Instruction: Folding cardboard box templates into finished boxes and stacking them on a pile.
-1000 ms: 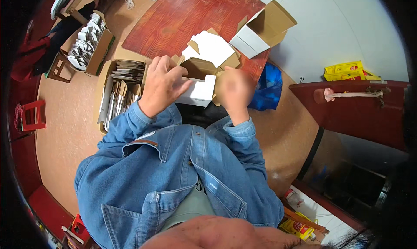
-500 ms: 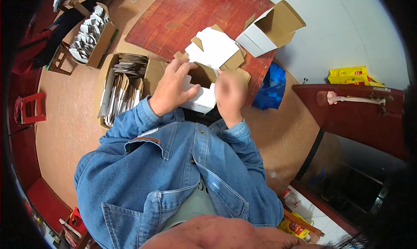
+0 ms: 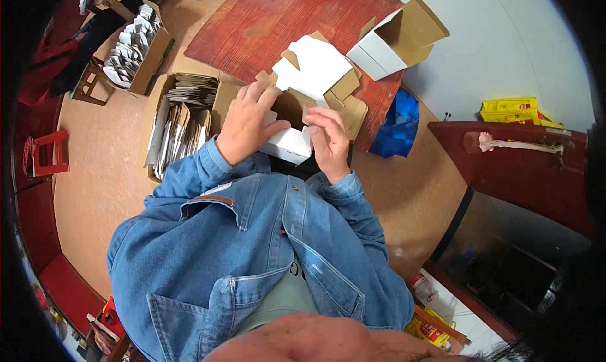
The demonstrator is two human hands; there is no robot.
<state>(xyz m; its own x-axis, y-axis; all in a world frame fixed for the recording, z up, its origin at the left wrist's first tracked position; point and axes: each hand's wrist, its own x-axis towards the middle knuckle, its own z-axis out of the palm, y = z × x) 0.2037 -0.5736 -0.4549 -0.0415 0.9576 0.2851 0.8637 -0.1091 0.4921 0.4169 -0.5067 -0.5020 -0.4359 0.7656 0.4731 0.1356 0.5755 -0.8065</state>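
A small carton, white outside and brown inside, stands in front of me with its top flaps raised. My left hand grips its left side, thumb across the near white wall and fingers over the far left part. At the right near corner is my right hand, its fingers bent round the carton's edge and side flap. Beyond the carton lies a partly folded sheet of white and brown cardboard. The carton's underside is hidden.
An open white box stands on the red wooden table at the far right. To my left is a large cardboard box of flat cartons, with another filled box behind it. A blue bag hangs beside the table.
My right hand, blurred before, has shifted slightly, and its fingers now bend at the carton's right edge. My left hand keeps its grip; the whole view has shifted slightly.
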